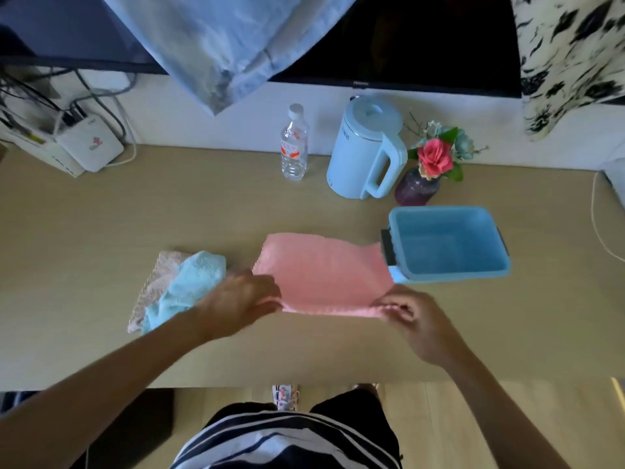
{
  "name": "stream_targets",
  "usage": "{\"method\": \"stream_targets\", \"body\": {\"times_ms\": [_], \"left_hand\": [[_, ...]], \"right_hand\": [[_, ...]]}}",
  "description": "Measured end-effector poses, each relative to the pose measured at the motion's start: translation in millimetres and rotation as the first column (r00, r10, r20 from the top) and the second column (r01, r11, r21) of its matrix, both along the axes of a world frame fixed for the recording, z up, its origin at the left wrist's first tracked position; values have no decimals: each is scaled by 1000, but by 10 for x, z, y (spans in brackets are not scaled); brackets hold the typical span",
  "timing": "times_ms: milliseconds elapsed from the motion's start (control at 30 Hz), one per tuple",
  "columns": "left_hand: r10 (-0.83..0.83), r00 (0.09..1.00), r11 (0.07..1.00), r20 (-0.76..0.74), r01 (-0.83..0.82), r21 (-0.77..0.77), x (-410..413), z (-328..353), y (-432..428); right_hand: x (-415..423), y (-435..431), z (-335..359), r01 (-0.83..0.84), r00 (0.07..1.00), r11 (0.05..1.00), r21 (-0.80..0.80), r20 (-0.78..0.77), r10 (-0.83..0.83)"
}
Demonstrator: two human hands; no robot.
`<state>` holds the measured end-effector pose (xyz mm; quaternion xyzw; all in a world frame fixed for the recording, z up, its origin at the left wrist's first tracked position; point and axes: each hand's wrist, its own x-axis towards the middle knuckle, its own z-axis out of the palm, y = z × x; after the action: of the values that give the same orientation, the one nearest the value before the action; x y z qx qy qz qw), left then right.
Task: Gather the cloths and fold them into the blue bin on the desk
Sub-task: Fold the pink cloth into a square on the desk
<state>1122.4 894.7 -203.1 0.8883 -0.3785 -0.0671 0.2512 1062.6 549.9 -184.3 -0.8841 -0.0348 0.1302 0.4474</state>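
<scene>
A pink cloth (321, 272) lies spread on the wooden desk (135, 214), its far right corner touching the blue bin (449, 245). My left hand (240, 302) pinches the cloth's near left corner. My right hand (416, 319) pinches its near right corner. The near edge is lifted slightly off the desk. The blue bin stands to the right, with nothing inside. To the left, a light blue cloth (189, 286) lies crumpled on top of a beige cloth (159, 279).
Along the back of the desk stand a clear water bottle (294, 143), a pale blue kettle (368, 150) and a dark vase with a red flower (426, 174). A white router (89, 147) with cables sits far left. A screen (406, 45) hangs behind.
</scene>
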Motion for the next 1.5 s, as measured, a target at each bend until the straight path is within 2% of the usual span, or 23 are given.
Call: {"method": "stream_targets", "body": {"times_ms": [67,133,300,433,600,800,1067,1233,1333,1400,1467,1500], "left_hand": [[34,982,992,-185,-10,129,-160,-353,-22],[69,958,977,-280,-9,212,-275,-672,-55],[95,936,982,-339,-31,188,-368,-970,-113],[236,875,972,-422,-207,115,-215,-953,-234],[378,833,924,-403,-366,111,105,-958,-464],[514,784,849,-350,-523,76,405,-991,-596],[557,747,819,-362,-567,90,560,-1198,-558],[582,729,798,-361,-598,80,587,-1274,-558],[592,727,791,-347,-607,77,617,-1281,-580],[605,740,785,-292,-616,67,626,-1258,-596],[638,760,770,-126,-634,75,599,-1235,-631],[661,748,750,-56,-657,75,564,-1219,-649]], "right_hand": [[-187,-6,-405,-17,994,1000,-23,-106,15],[-334,-26,-726,-27,983,999,-47,-183,18],[-456,-73,-987,59,963,998,-32,-261,-65],[-342,-118,-1007,283,928,953,104,-281,-245],[-114,-109,-1117,560,804,818,129,-321,-500],[135,-54,-1295,755,650,623,204,-361,-669],[348,142,-1434,879,475,434,196,-291,-831],[430,246,-1469,901,410,360,242,-205,-889],[475,288,-1477,925,334,285,253,-178,-926],[487,300,-1494,924,337,297,241,-150,-929],[439,315,-1516,912,379,349,217,-115,-918],[389,325,-1536,910,398,385,152,-62,-915]]}}
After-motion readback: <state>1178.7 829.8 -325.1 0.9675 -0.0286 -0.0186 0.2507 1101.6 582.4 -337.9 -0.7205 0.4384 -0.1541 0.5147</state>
